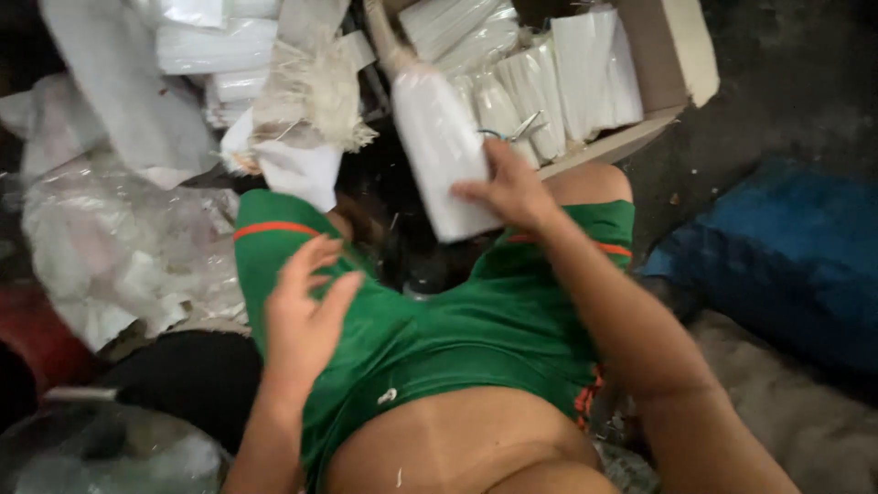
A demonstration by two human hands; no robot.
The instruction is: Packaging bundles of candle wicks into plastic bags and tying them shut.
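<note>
right hand (pixel 512 192) clamped on a white plastic-wrapped packet (pixel 444 151) by the cardboard box (pixel 672 55); left hand (pixel 306 316) empty, fingers spread, over green shorts (pixel 457 329).

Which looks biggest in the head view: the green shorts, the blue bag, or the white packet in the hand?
1. Green shorts, though nearest the camera.
2. Blue bag, partly cut off.
3. White plastic-wrapped packet, held by the right hand.

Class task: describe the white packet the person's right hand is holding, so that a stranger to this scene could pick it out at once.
Start at the open cardboard box of white packets at the top. Just below its near edge, above the green shorts, the right hand grips one white plastic-wrapped packet. Unlike the others, it is outside the box, blurred and held.
</note>
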